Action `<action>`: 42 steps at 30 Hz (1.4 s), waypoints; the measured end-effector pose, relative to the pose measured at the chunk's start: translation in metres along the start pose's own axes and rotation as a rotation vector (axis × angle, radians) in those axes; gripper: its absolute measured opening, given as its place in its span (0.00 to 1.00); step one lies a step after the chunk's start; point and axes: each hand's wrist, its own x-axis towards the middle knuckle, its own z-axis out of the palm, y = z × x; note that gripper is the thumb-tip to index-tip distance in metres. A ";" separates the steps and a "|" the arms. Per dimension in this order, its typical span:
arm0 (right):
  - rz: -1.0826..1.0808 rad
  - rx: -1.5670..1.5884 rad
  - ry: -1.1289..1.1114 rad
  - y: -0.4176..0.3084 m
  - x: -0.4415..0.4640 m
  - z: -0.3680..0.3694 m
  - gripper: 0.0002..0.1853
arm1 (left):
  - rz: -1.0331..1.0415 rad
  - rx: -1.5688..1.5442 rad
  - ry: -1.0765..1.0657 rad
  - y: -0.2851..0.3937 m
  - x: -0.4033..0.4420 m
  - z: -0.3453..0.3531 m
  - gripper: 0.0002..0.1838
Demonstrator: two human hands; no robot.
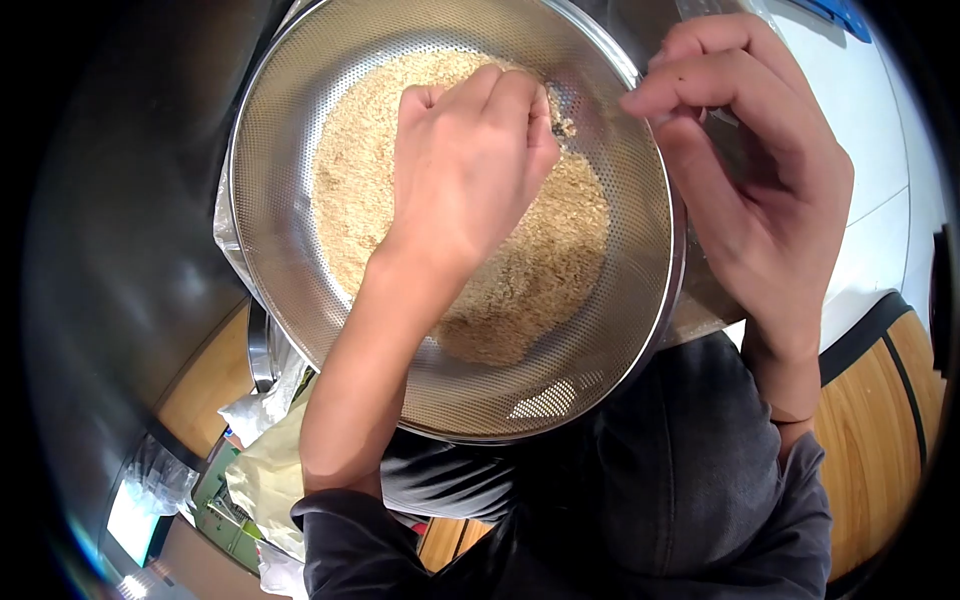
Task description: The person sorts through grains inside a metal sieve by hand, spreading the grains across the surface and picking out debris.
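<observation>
A round perforated metal sieve (285,230) holds a broad layer of tan grain (560,235), which looks like husked or flaky kernels. My left hand (475,160) is over the grain inside the sieve, its fingers curled closed. Whatever those fingers hold, if anything, is hidden under the hand. Close to its fingertips, a small cluster of darker bits (563,115) lies at the edge of the grain. Just at the sieve's upper right rim is my right hand (760,150), with thumb and fingers bent together. I cannot make out anything between its fingertips.
The sieve sits above dark-trousered legs (690,450). Clear plastic (265,410) and a pale yellow bag (270,470) lie at lower left. A wood-slatted surface (870,420) stands at right, beside white floor tiles (870,230). A blue object (840,15) shows at top right.
</observation>
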 end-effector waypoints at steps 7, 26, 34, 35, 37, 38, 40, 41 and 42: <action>0.121 -0.088 -0.072 -0.008 -0.004 0.003 0.11 | -0.578 -1.175 -0.186 0.019 -0.015 -0.038 0.03; 0.036 -0.119 -0.113 -0.011 -0.003 0.008 0.09 | -0.221 -0.082 0.076 0.019 -0.018 -0.020 0.05; 0.018 -0.142 -0.119 -0.010 -0.004 0.007 0.09 | -0.143 0.010 0.050 0.018 -0.004 -0.013 0.07; 0.005 -0.138 -0.118 -0.009 -0.004 0.008 0.09 | -0.146 0.009 0.047 0.017 -0.004 -0.011 0.07; -0.004 -0.133 -0.121 -0.009 -0.003 0.008 0.09 | -0.124 0.038 0.092 0.015 -0.002 -0.007 0.07; -0.006 -0.132 -0.125 -0.009 -0.003 0.008 0.09 | -0.127 0.036 0.089 0.015 -0.003 -0.007 0.07; -0.005 -0.131 -0.130 -0.009 -0.003 0.007 0.09 | -0.088 0.060 0.089 0.015 -0.002 -0.008 0.06; -0.008 -0.123 -0.134 -0.008 -0.004 0.006 0.09 | -0.089 0.058 0.087 0.015 -0.002 -0.007 0.06; -0.011 -0.114 -0.138 -0.007 -0.004 0.006 0.09 | -0.087 0.070 0.086 0.014 -0.001 -0.006 0.06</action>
